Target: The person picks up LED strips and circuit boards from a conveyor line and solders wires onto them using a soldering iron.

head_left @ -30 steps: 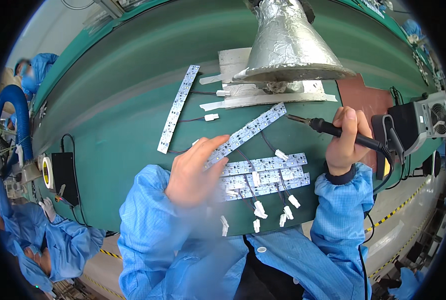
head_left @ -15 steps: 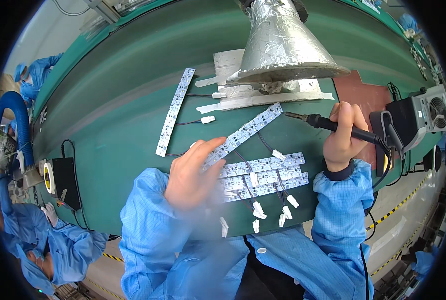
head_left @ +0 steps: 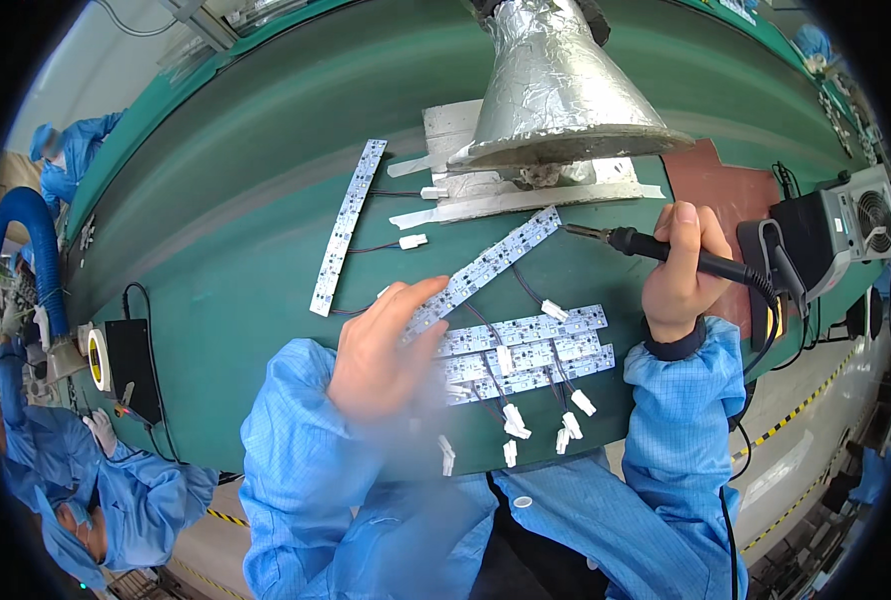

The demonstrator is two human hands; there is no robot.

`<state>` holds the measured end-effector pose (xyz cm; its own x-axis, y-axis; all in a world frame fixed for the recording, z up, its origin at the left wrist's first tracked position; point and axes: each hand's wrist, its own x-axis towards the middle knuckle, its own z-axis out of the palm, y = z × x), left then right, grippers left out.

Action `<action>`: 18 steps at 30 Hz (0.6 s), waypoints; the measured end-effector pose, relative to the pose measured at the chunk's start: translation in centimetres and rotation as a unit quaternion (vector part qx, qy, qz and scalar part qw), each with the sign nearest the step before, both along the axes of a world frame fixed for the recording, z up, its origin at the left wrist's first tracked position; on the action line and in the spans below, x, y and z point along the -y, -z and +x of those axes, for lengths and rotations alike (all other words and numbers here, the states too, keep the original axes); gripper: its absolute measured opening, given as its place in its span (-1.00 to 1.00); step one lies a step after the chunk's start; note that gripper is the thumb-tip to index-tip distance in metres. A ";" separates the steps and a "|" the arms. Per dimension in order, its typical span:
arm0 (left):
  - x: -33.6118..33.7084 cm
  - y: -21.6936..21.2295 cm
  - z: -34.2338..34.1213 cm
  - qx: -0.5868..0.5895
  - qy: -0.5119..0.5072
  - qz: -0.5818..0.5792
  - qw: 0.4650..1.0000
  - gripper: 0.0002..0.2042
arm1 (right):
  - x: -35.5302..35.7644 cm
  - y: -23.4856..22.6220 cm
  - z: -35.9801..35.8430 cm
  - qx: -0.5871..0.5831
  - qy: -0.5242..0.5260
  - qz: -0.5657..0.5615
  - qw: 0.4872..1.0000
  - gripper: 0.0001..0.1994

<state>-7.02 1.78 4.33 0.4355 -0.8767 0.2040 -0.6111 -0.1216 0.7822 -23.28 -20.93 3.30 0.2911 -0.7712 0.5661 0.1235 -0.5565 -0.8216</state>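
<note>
My left hand (head_left: 378,352) pinches the lower left end of a white LED circuit board strip (head_left: 498,260), which slants up to the right. In my right hand (head_left: 684,272) is a black soldering iron (head_left: 643,245); its tip sits at or very close to the strip's upper end, but contact cannot be made out. Wires with a white connector (head_left: 555,311) hang from the held strip. Below it several more LED strips (head_left: 533,353) lie overlapped, their white connectors (head_left: 583,402) toward me. Another LED strip (head_left: 350,226) lies alone at the left, wired to white connectors.
A foil-wrapped fume hood cone (head_left: 556,90) hangs over a taped white board (head_left: 456,205). To the right stand a soldering station (head_left: 826,235) and a reddish mat (head_left: 711,180). A black box (head_left: 133,368) rests on the green table (head_left: 226,300) at left. Co-workers (head_left: 116,500) sit beyond.
Both hands, the held strip and the soldering iron keep nearly the same pose. The whole view has shifted very slightly.
</note>
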 end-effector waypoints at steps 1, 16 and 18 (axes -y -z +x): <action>0.0 0.0 0.0 0.002 0.001 -0.002 1.000 -0.64 | 0.0 0.0 0.0 0.000 0.000 0.000 1.000 -0.71; -2.2 -2.4 3.8 -0.100 -0.010 0.014 0.995 -0.68 | 1.3 -0.5 -0.5 0.127 0.033 0.016 0.991 -0.73; -3.5 -3.1 5.4 -0.109 -0.051 0.007 0.993 -0.69 | 1.1 -0.5 -0.4 0.119 0.024 0.015 0.992 -0.74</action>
